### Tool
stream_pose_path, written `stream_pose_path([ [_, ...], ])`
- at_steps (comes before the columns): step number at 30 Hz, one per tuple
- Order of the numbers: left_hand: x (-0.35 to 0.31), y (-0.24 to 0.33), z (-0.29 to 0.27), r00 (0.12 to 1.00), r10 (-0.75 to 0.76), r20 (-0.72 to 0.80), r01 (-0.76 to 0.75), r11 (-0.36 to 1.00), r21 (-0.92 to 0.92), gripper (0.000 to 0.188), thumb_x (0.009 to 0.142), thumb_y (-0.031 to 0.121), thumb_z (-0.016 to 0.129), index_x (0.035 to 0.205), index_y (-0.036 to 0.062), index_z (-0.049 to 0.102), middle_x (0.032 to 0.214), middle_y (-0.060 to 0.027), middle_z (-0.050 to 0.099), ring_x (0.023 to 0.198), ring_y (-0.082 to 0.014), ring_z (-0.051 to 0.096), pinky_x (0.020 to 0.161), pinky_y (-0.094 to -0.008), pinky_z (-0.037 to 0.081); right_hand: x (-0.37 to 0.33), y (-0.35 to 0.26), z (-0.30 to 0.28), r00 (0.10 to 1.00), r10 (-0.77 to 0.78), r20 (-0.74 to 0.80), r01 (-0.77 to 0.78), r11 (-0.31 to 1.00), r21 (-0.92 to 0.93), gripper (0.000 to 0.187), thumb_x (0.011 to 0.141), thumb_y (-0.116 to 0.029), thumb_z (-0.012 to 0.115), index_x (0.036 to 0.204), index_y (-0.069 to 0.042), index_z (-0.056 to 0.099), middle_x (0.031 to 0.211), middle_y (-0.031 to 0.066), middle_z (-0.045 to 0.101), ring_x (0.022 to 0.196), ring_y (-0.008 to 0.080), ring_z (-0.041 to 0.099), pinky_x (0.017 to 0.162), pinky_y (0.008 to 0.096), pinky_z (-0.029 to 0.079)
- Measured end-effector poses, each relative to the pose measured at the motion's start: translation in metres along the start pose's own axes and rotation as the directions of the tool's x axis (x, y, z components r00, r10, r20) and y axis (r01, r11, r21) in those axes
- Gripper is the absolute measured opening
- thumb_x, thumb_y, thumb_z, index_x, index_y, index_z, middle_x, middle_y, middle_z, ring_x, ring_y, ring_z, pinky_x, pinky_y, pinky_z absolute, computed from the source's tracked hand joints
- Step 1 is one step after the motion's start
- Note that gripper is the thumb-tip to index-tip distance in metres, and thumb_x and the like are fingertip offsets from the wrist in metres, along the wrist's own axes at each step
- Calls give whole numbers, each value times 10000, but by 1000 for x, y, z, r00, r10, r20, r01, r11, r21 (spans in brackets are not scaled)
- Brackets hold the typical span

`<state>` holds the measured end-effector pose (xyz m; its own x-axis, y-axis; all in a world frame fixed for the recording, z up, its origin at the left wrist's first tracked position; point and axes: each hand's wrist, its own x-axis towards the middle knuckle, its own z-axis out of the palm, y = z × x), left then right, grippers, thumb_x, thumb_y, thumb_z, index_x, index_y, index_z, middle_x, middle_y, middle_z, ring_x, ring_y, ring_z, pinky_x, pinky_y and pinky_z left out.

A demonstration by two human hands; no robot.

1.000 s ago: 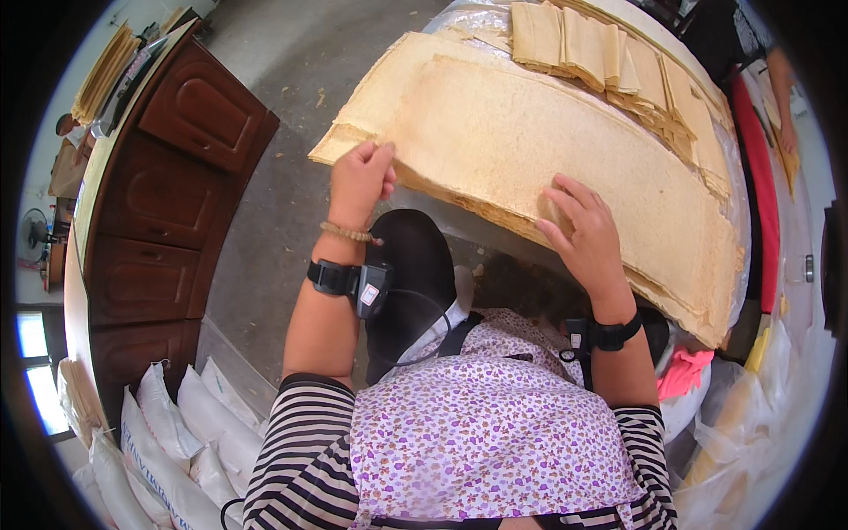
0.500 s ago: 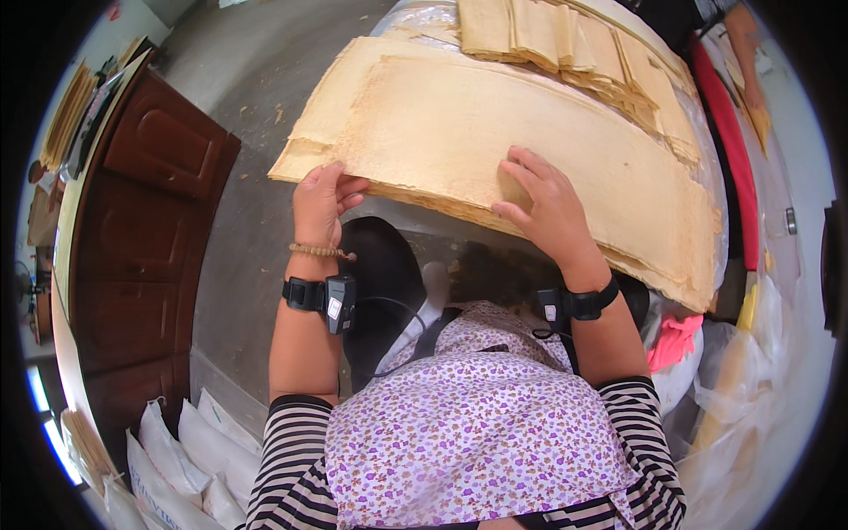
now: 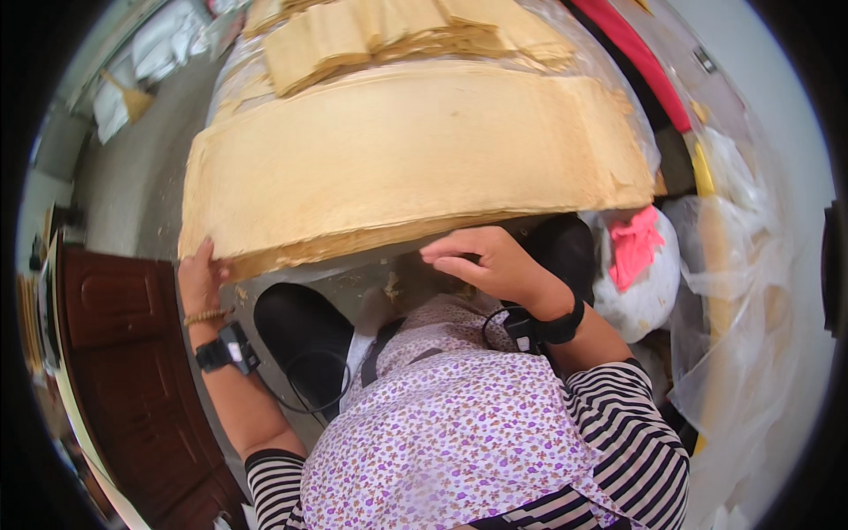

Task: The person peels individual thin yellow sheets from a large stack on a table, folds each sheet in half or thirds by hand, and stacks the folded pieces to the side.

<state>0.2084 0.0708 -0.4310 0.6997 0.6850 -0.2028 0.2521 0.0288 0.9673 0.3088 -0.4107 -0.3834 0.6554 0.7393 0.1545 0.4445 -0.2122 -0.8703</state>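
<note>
A stack of wide, thin, pale-yellow sheets [image 3: 406, 150] with ragged edges lies in front of me. At its near left corner my left hand [image 3: 203, 281] is closed on the edge, fingers bent over the corner. How many sheets it grips cannot be made out. My right hand [image 3: 499, 265] is just in front of the near edge, over my lap. Its fingers are stretched out with the thumb a little apart, and they hold nothing. Behind the stack lie folded bundles of the same sheets [image 3: 389, 34].
A dark red-brown wooden cabinet [image 3: 124, 353] stands to the left. On the right is a white bag [image 3: 640, 291] with a pink cloth [image 3: 634, 247] on it, beside clear plastic sheeting [image 3: 751, 318]. A broom [image 3: 132, 99] and white sacks [image 3: 168, 40] are at the far left.
The view has turned, and the stack lies squarer to me. The left hand has gone to the stack's left corner. The right hand has come off the top sheet, toward me.
</note>
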Motion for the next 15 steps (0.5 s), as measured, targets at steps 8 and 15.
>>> stream_pose_path([
  [8, -64, 70, 110, 681, 728, 78, -523, 410, 747, 253, 951, 144, 644, 1181, 43, 676, 1045, -110, 713, 900, -222, 691, 789, -325, 540, -89, 41, -46, 648, 666, -369, -121, 568, 814, 399, 1030, -184, 522, 1391, -16, 502, 1020, 122, 723, 866, 167, 701, 791, 288, 569],
  [15, -160, 96, 315, 291, 640, 711, -941, 327, 91, 194, 874, 87, 710, 1067, 68, 692, 1097, -136, 709, 1034, -325, 678, 879, -382, 547, -104, 51, -60, 662, 682, -312, 20, 400, 916, 441, 1037, -220, 493, 1411, 10, 447, 1018, 130, 707, 873, 191, 702, 760, 326, 592],
])
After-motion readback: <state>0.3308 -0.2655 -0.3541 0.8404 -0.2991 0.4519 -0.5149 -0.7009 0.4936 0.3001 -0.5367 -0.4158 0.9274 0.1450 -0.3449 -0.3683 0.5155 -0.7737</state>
